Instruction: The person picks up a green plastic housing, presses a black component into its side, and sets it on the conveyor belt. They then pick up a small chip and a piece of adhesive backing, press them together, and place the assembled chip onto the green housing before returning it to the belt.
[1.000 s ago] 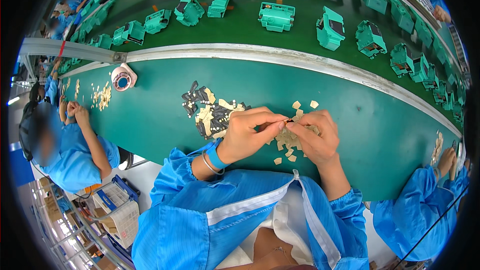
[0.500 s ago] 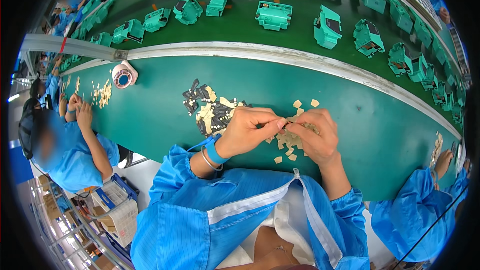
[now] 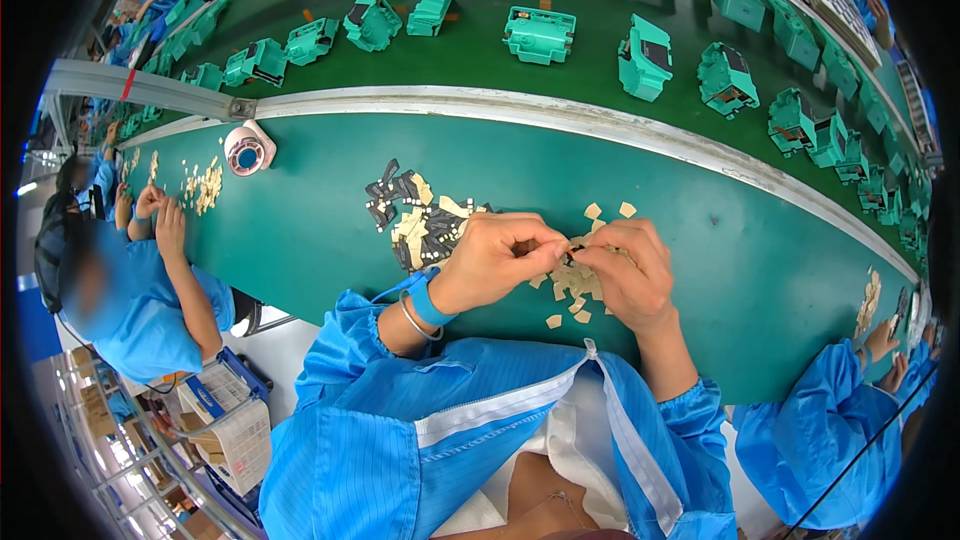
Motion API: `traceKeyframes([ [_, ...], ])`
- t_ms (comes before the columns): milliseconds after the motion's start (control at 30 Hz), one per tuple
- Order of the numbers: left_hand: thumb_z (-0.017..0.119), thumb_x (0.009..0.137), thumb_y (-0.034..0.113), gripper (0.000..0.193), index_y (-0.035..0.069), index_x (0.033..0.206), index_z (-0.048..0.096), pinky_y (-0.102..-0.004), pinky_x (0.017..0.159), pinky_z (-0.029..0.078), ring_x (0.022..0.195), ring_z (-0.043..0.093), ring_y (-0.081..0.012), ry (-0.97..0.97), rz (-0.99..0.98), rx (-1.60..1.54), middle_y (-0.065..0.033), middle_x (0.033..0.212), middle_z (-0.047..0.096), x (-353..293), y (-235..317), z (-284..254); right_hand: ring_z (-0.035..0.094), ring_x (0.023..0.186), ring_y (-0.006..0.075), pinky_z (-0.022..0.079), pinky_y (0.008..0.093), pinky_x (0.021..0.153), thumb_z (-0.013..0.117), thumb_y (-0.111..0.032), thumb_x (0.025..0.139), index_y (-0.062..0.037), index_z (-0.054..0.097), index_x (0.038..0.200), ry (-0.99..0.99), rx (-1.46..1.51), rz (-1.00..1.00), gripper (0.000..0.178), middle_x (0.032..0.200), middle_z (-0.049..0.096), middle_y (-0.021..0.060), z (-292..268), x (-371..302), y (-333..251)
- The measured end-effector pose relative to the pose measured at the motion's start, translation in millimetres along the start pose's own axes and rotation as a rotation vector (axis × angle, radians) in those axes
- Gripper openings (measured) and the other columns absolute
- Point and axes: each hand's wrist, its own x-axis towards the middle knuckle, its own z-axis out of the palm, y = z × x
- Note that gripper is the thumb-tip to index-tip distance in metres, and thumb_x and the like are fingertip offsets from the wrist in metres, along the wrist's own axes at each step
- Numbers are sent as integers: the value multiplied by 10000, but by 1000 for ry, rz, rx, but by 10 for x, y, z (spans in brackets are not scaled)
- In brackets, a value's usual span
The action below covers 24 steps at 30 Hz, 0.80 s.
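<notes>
L fingers [image 3: 540, 258] & R fingers [image 3: 598, 259] pinch dark pc. [image 3: 571, 249] nr cream bits [image 3: 577, 289].

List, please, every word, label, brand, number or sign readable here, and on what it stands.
None can be read.
Small flat black and cream pieces: no readable text.
Teal plastic box-shaped housings: any marking too small or blurred.
White rectangular sheet, lower left: any print too small.

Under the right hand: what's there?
Loose cream pieces show past the edge of the right hand, lying on the green tabletop. Whatever lies directly below the palm and fingers is covered, so I can't tell how many more pieces are there.
</notes>
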Motion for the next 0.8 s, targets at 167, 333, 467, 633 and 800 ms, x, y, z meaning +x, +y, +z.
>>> traceKeyframes([
  [167, 646, 821, 46, 70, -10, 843, 681, -215, 492, 407, 575, 534, -62, 75, -86, 33, -44, 671, 617, 22, -55, 63, 600, 740, 218, 491, 288, 646, 641, 83, 752, 9, 590, 854, 277, 303, 236, 136, 847, 615, 107, -103, -73, -33],
  [333, 685, 768, 29, 72, 23, 839, 694, -244, 493, 415, 536, 522, -112, 33, 134, 388, -62, 681, 598, 42, -52, 149, 587, 760, 187, 500, 289, 698, 570, 60, 855, 33, 543, 925, 561, 384, 461, 79, 919, 612, 131, -290, -105, 213],
  [467, 679, 749, 1, 144, 36, 888, 689, -297, 556, 451, 617, 550, -175, 132, 352, 469, -57, 708, 603, 106, -9, 202, 564, 984, 217, 485, 301, 801, 609, -14, 856, -3, 477, 1208, 638, 169, 571, 376, 1155, 524, 166, -656, 75, 537],
  [633, 667, 712, -17, 401, 32, 1107, 623, -341, 777, 474, 916, 575, -246, -47, 129, 386, -117, 1008, 621, -14, 3, 152, 472, 1189, 299, 441, 400, 906, 735, -131, 771, -99, 219, 1450, 457, -253, 546, 853, 1362, 368, 199, -785, 469, 1001],
  [800, 665, 727, 18, 473, 6, 1189, 567, -381, 884, 448, 1017, 559, -306, 50, 500, 462, -132, 1114, 595, 69, 82, 170, 561, 1057, 258, 454, 330, 856, 769, -152, 715, -102, 133, 1464, 423, -151, 710, 984, 1261, 502, 206, -712, 669, 1236],
])
